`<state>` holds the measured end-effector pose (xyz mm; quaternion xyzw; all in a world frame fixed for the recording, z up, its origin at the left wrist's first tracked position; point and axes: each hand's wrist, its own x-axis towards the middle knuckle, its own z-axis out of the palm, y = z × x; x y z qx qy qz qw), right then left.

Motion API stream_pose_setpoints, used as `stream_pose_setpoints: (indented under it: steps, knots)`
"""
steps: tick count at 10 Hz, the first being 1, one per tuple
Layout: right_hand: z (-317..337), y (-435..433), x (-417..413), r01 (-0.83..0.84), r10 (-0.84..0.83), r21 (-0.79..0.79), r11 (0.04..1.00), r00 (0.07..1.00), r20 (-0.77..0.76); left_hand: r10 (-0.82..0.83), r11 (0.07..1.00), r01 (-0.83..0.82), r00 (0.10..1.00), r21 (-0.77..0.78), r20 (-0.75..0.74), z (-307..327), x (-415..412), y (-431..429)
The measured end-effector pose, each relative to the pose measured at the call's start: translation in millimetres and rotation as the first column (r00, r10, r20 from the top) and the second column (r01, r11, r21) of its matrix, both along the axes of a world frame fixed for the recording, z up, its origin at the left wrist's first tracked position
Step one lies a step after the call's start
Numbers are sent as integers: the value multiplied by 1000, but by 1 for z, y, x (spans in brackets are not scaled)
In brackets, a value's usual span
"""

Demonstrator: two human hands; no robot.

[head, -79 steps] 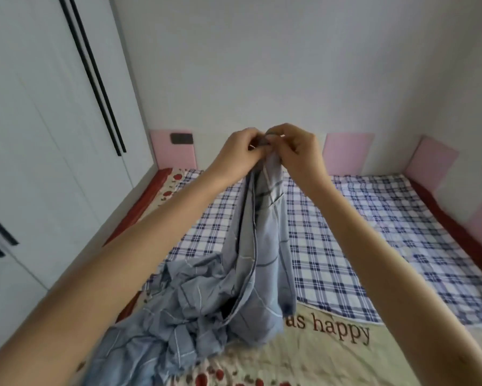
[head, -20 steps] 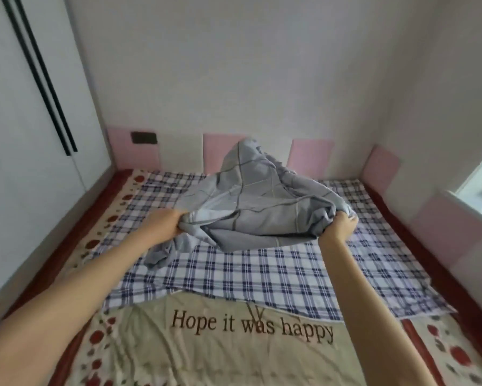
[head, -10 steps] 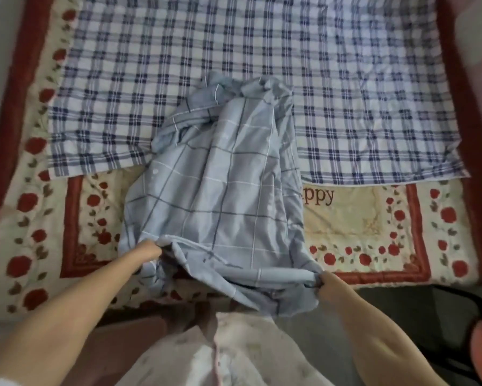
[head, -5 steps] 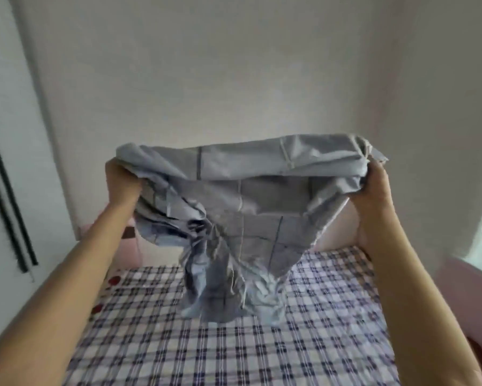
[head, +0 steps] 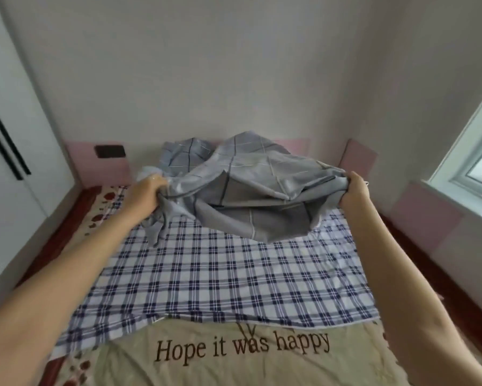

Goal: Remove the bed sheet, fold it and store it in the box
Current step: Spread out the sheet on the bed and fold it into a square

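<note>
From the left, the left hand [head: 148,195] is seen at about nine o'clock of the cloth. Its arm is stretched nearly straight forward over the bed, the back of the hand is turned upward, and the fingers are curled tight round a gathered edge of the pale grey-blue cotton bed sheet with thin dark and white grid lines [head: 251,190]. The sheet is held in the air between the two hands, above the far half of the blue-and-white checked cloth [head: 220,277] spread over the bed. It is billowed up at twelve o'clock towards the pink padded wall panels [head: 106,169] and sags at six o'clock, where a loose flap hangs close to the checked cloth; whether it touches cannot be told. The sheet is judged to be light, soft and wholly limp, not fragile, and somewhat apt to slide through a loose grip. No shape of its own is carried, so it is best taken at the corners or along one hem, bunched in the fist, and drawn taut between the hands if a clean fold is wanted. At three o'clock the right hand [head: 355,195] is raised to about the same height on an equally extended arm, and a bunched edge is pinched between its thumb and curled fingers. The storage box is not in view.
</note>
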<state>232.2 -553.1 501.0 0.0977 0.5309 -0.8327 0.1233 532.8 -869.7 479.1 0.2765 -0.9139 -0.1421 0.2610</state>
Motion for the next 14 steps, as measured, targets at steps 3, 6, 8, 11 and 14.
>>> stream_pose_setpoints:
  steps: [3, 6, 8, 11, 14]
  knots:
    - [-178, 32, 111, 106, -241, 482, 870, 943, 228, -164, 920, -48, 854, 388, 494, -212, 113, 50]
    - [-353, 105, 213, -153, -109, 859, 489, 966, 234, -327, 901, -90, 501, 425, 801, -372, 247, 117]
    - [-419, 146, 237, -127, -148, 903, 411, 968, 203, -142, 849, -500, 103, 175, 985, -426, 292, 149]
    - [-458, 203, 198, -136, -68, 891, 434, 981, 183, -151, 958, -201, 246, 203, 957, -453, 208, 281]
    - [-560, 304, 137, -270, 133, 790, 550, 963, 236, -292, 954, 139, 619, 265, 729, -578, 35, 396]
